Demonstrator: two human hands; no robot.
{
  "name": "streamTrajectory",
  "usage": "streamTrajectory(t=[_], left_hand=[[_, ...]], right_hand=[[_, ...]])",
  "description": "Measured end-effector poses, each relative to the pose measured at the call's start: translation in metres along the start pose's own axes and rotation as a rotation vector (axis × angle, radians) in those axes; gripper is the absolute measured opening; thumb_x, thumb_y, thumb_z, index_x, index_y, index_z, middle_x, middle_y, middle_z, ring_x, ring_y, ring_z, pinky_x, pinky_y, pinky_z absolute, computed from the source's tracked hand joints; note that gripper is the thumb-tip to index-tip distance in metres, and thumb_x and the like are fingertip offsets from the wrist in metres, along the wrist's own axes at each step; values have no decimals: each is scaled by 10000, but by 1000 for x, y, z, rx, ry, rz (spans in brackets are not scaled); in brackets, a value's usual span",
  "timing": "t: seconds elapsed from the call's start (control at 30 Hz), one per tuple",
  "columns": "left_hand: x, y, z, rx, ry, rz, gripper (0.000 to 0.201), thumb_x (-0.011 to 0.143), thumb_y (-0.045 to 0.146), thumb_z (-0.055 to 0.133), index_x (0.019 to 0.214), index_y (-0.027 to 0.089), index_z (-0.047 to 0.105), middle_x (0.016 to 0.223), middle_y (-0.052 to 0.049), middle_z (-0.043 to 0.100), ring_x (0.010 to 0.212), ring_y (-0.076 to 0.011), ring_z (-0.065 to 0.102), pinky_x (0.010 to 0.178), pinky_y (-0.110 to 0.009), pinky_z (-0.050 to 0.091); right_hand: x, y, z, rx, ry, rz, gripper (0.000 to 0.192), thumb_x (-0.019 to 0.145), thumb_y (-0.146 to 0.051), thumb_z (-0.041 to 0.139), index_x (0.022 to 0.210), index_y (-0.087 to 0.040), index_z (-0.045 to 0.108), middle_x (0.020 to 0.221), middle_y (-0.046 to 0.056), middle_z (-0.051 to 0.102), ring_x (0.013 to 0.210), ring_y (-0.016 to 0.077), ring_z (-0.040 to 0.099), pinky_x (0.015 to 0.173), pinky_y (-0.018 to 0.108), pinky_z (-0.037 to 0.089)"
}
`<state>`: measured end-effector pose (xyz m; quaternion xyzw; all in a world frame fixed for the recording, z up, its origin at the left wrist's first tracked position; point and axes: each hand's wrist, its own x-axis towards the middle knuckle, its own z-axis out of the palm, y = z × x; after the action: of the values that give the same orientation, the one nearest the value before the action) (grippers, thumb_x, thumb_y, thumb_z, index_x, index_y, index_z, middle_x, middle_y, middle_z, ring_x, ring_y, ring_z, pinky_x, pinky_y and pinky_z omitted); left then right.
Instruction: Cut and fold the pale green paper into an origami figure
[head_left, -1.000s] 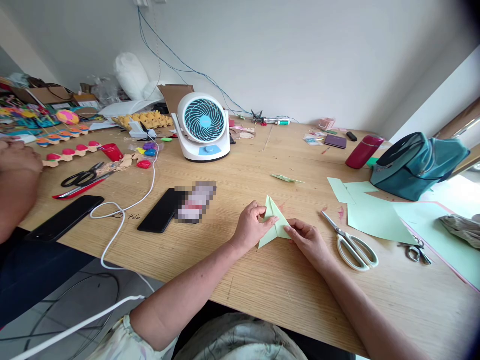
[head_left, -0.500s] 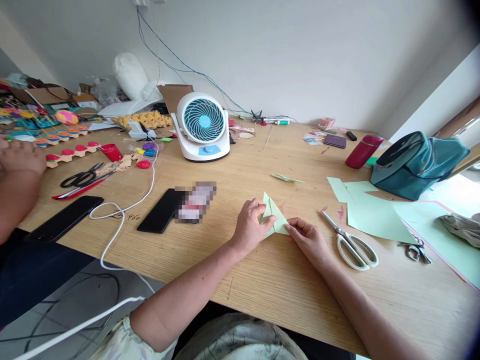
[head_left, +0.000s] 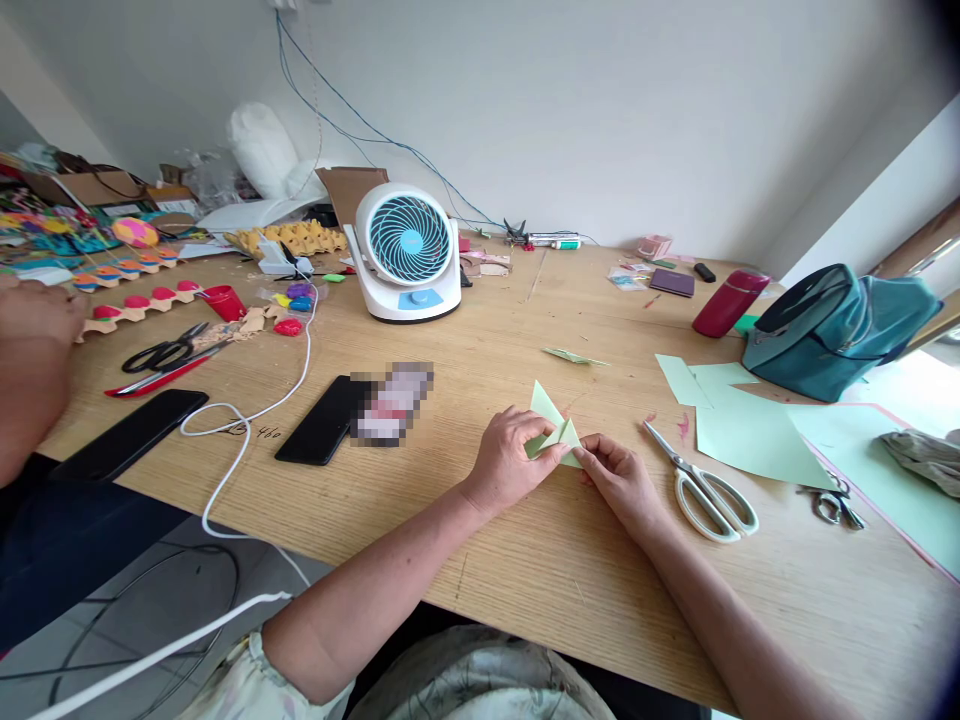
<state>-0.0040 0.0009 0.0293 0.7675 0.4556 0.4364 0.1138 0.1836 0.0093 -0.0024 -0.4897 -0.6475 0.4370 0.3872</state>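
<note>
Between both hands is a piece of folded light green paper point(head_left: 547, 401), with a point standing up at the back and a small triangular flap turned up at the front. My left hand point(head_left: 513, 455) pinches it from the left, thumb and fingers at the flap. From the right, my right hand point(head_left: 616, 476) grips the lower right corner between thumb and forefinger. White-handled scissors point(head_left: 706, 490) lie just right of my right hand. Behind the hands rests another folded green paper piece point(head_left: 574, 356). Parts of the held paper are covered by my fingers.
Green paper sheets point(head_left: 757, 440), small clippers point(head_left: 834, 503), a red bottle point(head_left: 731, 302) and a teal bag point(head_left: 810, 330) are on the right. Left stand a fan point(head_left: 409, 255), a black phone point(head_left: 324, 422), a white cable point(head_left: 225, 480) and black-handled scissors point(head_left: 161, 353). Another person's arm point(head_left: 34, 370) rests far left.
A flap of the green paper has been turned up at the front. My left hand has shifted slightly right and down, closer to my right hand, which stays almost in place.
</note>
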Motion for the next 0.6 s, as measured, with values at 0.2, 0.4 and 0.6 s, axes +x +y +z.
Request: streamTrajectory(t=[0.2,0.4,0.6], left_hand=[[-3,-1,5,-62,-92,-34,39,824,217,667,811,232,633,838,14,714,844,-183,632,814,-318,434],[-5,-6,11,-17,-134,-30,123,797,197,680,745,205,568,778,-7,675,773,-184,623,725,-295,430],[-6,-6,13,16,-117,-11,72,815,182,643,779,199,582,796,-25,670,796,-195,619,739,-302,438]], right_hand=[[0,0,0,0,2,5,425,830,-634,580,802,-210,594,595,-20,539,550,152,475,539,272,365],[-1,-4,1,-19,21,-20,410,844,-608,582,793,-201,593,588,-21,537,546,143,470,536,270,360],[-1,-2,1,-45,30,13,426,836,-628,576,764,-208,581,566,-18,551,527,151,479,530,277,366]])
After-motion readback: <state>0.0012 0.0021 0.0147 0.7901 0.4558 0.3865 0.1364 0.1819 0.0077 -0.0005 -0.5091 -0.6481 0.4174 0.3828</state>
